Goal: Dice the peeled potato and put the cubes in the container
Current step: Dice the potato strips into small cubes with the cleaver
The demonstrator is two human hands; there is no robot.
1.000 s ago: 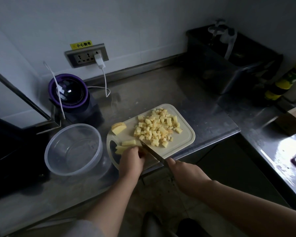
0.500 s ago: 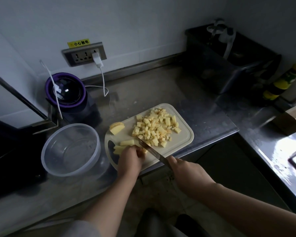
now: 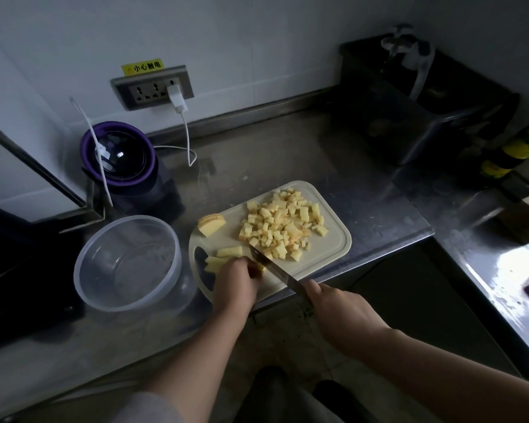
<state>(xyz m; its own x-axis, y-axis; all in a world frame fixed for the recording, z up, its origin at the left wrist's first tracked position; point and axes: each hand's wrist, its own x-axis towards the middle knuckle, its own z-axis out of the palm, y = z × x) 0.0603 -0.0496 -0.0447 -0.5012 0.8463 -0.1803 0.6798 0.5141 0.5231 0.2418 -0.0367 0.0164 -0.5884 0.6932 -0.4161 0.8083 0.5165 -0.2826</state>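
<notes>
Right now the right hand (image 3: 339, 306) is clenched round the handle of a knife (image 3: 272, 267), whose blade runs up and to the left across the near part of the cutting board (image 3: 327, 257), its tip at the edge of the heap of cubes. Just left of the blade, the left hand (image 3: 234, 282) rests on the board with its fingers curled over the near ends of a few potato strips (image 3: 226, 253), pinning them down; the far ends of the strips stick out beyond the fingertips, toward the board's handle hole. Beyond the knife, the potato cubes (image 3: 283, 227) lie in a loose pile across the middle and far side of the board. A small stack of potato slices (image 3: 211, 224) sits apart at the board's far left corner. A clear round container (image 3: 177, 257) stands just beside the board on its left, with no cubes visible in it. All of this sits on a steel counter (image 3: 287, 154). Farther back on the left stands a purple-rimmed blender (image 3: 119, 154), and on the wall above it a socket (image 3: 153, 88) holds a white charger (image 3: 176, 96) with its cable trailing down to the counter. A dark bin (image 3: 425, 102) stands at the far right.
</notes>
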